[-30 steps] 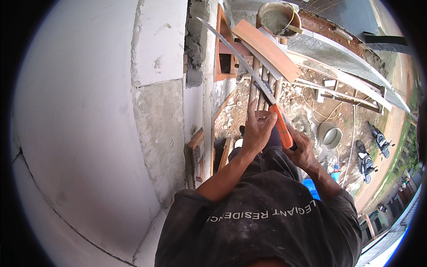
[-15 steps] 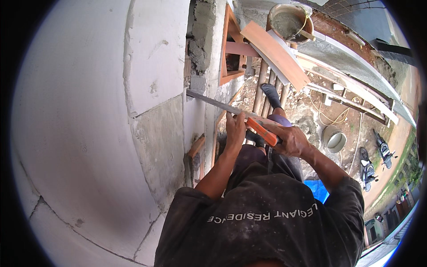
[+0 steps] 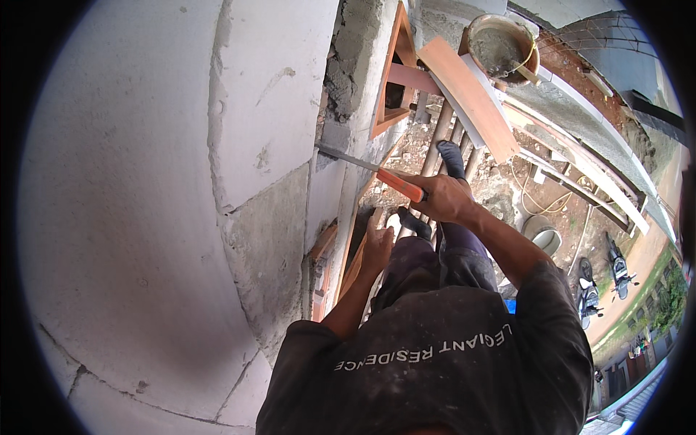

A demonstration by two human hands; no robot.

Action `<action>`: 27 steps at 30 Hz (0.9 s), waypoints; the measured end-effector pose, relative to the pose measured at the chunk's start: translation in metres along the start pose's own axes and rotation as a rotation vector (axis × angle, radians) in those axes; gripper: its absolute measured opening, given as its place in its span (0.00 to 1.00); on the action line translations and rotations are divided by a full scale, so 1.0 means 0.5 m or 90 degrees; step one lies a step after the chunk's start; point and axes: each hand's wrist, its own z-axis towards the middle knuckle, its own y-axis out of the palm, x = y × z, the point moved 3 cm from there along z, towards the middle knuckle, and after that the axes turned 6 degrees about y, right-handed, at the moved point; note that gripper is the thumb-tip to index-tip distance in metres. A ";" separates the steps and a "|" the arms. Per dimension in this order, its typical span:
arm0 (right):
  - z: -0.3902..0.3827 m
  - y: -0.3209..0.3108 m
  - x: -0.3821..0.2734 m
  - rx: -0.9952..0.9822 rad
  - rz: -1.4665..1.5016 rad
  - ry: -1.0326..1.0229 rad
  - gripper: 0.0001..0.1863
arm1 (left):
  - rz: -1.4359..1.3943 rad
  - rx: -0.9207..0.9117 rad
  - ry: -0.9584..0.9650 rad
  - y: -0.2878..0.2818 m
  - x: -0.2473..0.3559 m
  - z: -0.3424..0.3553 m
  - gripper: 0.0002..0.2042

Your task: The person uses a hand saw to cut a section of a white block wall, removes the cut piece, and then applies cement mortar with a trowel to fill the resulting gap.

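Observation:
My right hand [image 3: 444, 197] is closed round the orange handle of a handsaw [image 3: 351, 159]. The grey blade points left, and its tip sits in the joint beneath a pale wall block [image 3: 279, 94]. Under that joint are a rough grey block [image 3: 268, 239] and a narrow white block [image 3: 325, 190]. Lower down, my left hand [image 3: 378, 246] is off the saw, loosely open with thumb and fingers apart, near the wooden frame [image 3: 355, 262] beside the wall. Nothing shows in it.
I stand on several bamboo poles [image 3: 441, 134] above rubble ground. Ahead are a wooden frame [image 3: 391, 72] in the wall, a loose plank [image 3: 471, 98] and a bucket of mortar [image 3: 499, 49] with a tool in it. Motorbikes [image 3: 589, 293] stand at the right.
The saw has slid left, deeper into the wall joint, so less blade shows. My left hand has come off the saw and dropped nearer my body. The view has shifted slightly.

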 end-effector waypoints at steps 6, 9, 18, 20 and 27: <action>-0.067 -0.006 0.050 0.047 -0.004 -0.037 0.29 | 0.068 -0.030 -0.087 -0.031 -0.072 -0.019 0.35; -0.011 0.006 0.002 -0.008 -0.057 0.049 0.28 | 0.069 -0.024 -0.101 -0.032 -0.091 -0.012 0.34; -0.053 0.026 0.079 0.112 0.007 -0.134 0.30 | 0.087 -0.042 0.006 -0.003 -0.056 -0.018 0.34; 0.010 0.037 0.027 0.077 -0.044 -0.041 0.30 | 0.141 -0.054 0.009 -0.006 -0.062 -0.029 0.34; -0.081 0.013 0.084 0.094 0.009 -0.080 0.31 | 0.132 -0.003 -0.011 -0.018 -0.079 -0.057 0.34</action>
